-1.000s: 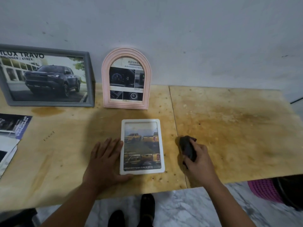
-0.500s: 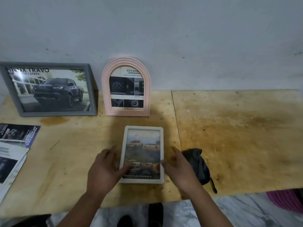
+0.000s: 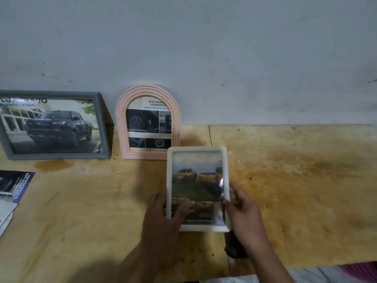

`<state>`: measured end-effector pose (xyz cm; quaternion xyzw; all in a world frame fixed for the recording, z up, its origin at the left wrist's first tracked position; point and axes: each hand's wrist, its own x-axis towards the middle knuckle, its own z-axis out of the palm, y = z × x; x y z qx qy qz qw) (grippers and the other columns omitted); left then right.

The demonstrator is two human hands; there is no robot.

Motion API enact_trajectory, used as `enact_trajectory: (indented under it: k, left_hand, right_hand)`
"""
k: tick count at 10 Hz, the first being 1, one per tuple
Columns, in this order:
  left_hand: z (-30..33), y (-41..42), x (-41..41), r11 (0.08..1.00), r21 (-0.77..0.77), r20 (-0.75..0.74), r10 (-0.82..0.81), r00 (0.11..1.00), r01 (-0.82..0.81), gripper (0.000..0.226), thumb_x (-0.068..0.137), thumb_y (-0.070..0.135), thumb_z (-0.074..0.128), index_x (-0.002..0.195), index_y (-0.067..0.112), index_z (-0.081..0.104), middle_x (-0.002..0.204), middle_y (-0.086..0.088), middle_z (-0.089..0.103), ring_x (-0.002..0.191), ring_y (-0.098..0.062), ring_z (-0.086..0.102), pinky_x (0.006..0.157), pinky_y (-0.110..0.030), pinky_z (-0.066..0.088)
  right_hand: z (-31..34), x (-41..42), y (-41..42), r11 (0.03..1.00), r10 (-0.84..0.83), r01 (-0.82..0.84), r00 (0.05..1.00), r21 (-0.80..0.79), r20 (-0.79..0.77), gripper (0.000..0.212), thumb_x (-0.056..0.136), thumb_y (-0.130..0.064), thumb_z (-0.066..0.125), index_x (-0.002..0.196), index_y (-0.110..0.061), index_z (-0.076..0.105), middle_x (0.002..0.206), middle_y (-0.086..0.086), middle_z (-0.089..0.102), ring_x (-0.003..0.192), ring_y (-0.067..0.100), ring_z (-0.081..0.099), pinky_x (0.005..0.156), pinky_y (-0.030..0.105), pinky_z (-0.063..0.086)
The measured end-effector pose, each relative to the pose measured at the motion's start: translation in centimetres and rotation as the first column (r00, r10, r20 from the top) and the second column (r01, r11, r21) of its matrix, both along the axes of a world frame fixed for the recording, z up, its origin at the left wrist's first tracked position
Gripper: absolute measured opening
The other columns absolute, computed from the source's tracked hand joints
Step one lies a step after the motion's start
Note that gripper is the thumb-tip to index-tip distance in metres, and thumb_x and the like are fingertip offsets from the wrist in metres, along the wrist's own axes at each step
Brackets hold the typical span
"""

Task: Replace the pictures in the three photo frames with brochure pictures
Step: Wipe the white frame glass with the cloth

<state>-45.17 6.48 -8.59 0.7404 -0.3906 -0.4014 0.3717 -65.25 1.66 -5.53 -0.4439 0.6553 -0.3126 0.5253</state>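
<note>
At centre frame I hold the rectangular photo frame (image 3: 196, 188) tilted up off the plywood table (image 3: 295, 180), my left hand (image 3: 163, 217) on its left edge and my right hand (image 3: 242, 215) on its right. Behind it, against the wall (image 3: 204, 48), stands the arched photo frame (image 3: 148, 121); left of that leans the landscape photo frame (image 3: 55, 125). Brochures (image 3: 12, 193) lie at the left edge. A dark object (image 3: 234, 248) sits under my right wrist.
</note>
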Motion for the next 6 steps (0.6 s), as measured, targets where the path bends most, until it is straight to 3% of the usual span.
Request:
enact_trajectory:
  k: [1, 2, 3, 4, 5, 6]
  left_hand:
    - [2.3, -4.2, -3.2, 0.992, -0.091, -0.17, -0.108, 0.98, 0.093, 0.037, 0.083, 0.058, 0.074, 0.115, 0.049, 0.059, 0.109, 0.02, 0.068, 0.1, 0.01, 0.065, 0.075, -0.011, 0.054]
    - [3.0, -8.6, -5.7, 0.971, -0.159, -0.291, -0.22, 0.931, 0.18, 0.055, 0.09, 0.049, 0.074, 0.139, 0.044, 0.05, 0.123, 0.019, 0.068, 0.111, 0.003, 0.066, 0.083, -0.013, 0.056]
    - [2.3, -12.7, -7.1, 0.971, -0.192, -0.281, -0.197, 0.939, 0.146, 0.073, 0.086, 0.059, 0.073, 0.149, 0.04, 0.041, 0.132, 0.018, 0.063, 0.116, 0.004, 0.063, 0.083, -0.008, 0.053]
    - [1.3, -15.7, -7.7, 0.973, -0.212, -0.234, -0.142, 0.962, 0.093, 0.069, 0.091, 0.044, 0.074, 0.15, 0.037, 0.04, 0.133, 0.02, 0.059, 0.117, 0.011, 0.057, 0.082, -0.003, 0.049]
    - [0.5, -17.9, -7.6, 0.978, -0.186, -0.212, -0.133, 0.968, 0.094, 0.074, 0.095, 0.035, 0.073, 0.154, 0.037, 0.03, 0.148, 0.027, 0.044, 0.123, 0.028, 0.038, 0.099, -0.002, 0.036]
    - [0.0, -18.4, -7.4, 0.984, -0.113, -0.142, -0.152, 0.978, 0.137, 0.098, 0.094, 0.043, 0.073, 0.165, 0.03, 0.007, 0.17, 0.013, 0.017, 0.148, 0.002, 0.02, 0.113, -0.021, 0.021]
  right_hand:
    - [0.4, -2.8, -4.2, 0.991, -0.084, 0.076, 0.995, -0.109, -0.063, 0.057, 0.096, 0.005, 0.06, 0.137, -0.034, 0.06, 0.115, -0.008, 0.075, 0.092, 0.005, 0.074, 0.07, 0.029, 0.063]
    - [-0.1, -4.0, -9.0, 0.969, -0.174, 0.154, 0.981, -0.195, -0.086, 0.053, 0.096, 0.009, 0.058, 0.137, -0.026, 0.057, 0.113, -0.005, 0.071, 0.09, 0.003, 0.071, 0.062, 0.018, 0.058]
    - [-0.8, -3.8, -13.5, 0.954, -0.21, 0.191, 0.976, -0.231, -0.059, 0.048, 0.098, 0.008, 0.054, 0.132, -0.026, 0.053, 0.108, -0.008, 0.07, 0.092, 0.006, 0.069, 0.056, 0.015, 0.055]
    - [-2.2, -3.5, -16.7, 0.955, -0.166, 0.15, 0.985, -0.257, -0.042, 0.049, 0.099, 0.006, 0.053, 0.138, -0.023, 0.048, 0.119, -0.004, 0.07, 0.098, 0.01, 0.071, 0.063, 0.019, 0.058]
    - [-2.8, -3.1, -19.4, 0.972, -0.031, 0.007, 0.995, -0.234, -0.097, 0.057, 0.1, 0.003, 0.052, 0.148, -0.025, 0.036, 0.136, -0.002, 0.06, 0.118, 0.019, 0.064, 0.085, 0.026, 0.057]
    - [-3.2, -3.4, -18.0, 0.98, 0.055, -0.086, 0.984, -0.181, -0.169, 0.07, 0.102, -0.006, 0.055, 0.159, -0.027, 0.019, 0.15, 0.001, 0.047, 0.13, 0.021, 0.054, 0.102, 0.032, 0.048]
